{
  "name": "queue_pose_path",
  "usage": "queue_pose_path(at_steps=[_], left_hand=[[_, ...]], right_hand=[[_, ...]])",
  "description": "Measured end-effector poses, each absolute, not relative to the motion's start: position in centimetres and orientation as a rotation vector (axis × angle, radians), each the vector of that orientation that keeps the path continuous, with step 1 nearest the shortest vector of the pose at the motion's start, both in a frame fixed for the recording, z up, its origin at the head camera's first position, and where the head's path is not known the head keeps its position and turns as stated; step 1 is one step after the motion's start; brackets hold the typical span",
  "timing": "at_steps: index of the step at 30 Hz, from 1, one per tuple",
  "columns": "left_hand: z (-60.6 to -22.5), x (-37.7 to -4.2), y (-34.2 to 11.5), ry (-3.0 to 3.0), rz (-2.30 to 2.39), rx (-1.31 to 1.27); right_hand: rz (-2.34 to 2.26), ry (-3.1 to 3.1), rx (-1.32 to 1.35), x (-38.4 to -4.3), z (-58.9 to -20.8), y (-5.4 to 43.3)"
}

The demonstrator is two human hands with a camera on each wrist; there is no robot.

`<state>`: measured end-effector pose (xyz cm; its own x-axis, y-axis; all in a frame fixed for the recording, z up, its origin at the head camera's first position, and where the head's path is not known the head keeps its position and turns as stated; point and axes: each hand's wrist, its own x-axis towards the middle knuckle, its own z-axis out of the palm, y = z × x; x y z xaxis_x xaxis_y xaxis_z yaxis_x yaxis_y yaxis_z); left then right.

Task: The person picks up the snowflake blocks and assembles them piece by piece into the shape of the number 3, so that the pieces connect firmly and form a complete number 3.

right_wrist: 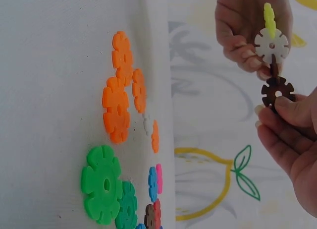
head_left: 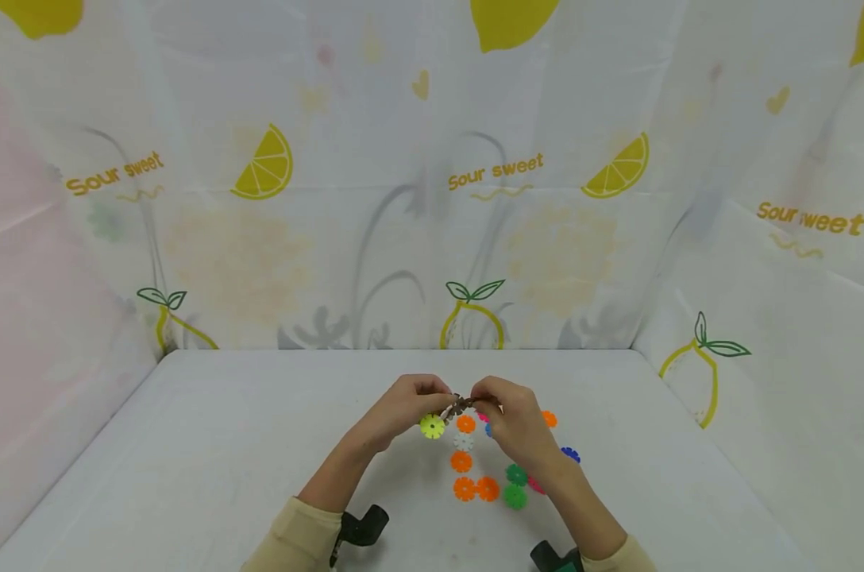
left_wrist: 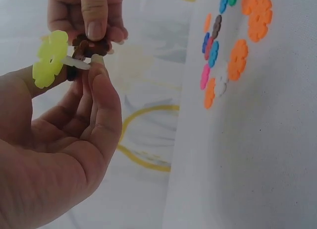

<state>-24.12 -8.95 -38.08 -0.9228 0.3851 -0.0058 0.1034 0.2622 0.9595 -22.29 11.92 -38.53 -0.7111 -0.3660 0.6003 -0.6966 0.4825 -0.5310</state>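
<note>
Both hands meet above the table around a short chain of notched plastic snowflake discs. The chain has a yellow disc [head_left: 432, 427], a white disc [right_wrist: 272, 44] and brown discs [right_wrist: 276, 90] slotted into each other. My left hand [head_left: 409, 409] pinches the chain around its white and brown part, the yellow disc sticking out beside its thumb. My right hand [head_left: 521, 421] pinches the end brown disc between thumb and fingers. In the left wrist view, fingers partly cover the brown discs [left_wrist: 94, 46].
Loose discs lie on the white table [head_left: 260, 445] below the hands: several orange discs [head_left: 464, 488], a white disc [head_left: 464, 442], green discs [head_left: 515, 496], plus blue and pink ones, partly behind the right forearm. A lemon-print curtain [head_left: 375, 238] stands behind the table.
</note>
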Motion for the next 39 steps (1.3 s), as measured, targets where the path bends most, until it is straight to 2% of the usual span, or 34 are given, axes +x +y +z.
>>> queue_pose_path(at_steps=[18,39], left_hand=[[-37.9,-24.2,-9.0,2.277,1.69,0.477],[-37.7,-24.1,-9.3,2.313,1.683,0.466]], right_hand=[[1.122,-2.317,0.912,-22.6,-38.3,12.3],[0.958,-2.601,0.621,-23.4,-38.6,14.3]])
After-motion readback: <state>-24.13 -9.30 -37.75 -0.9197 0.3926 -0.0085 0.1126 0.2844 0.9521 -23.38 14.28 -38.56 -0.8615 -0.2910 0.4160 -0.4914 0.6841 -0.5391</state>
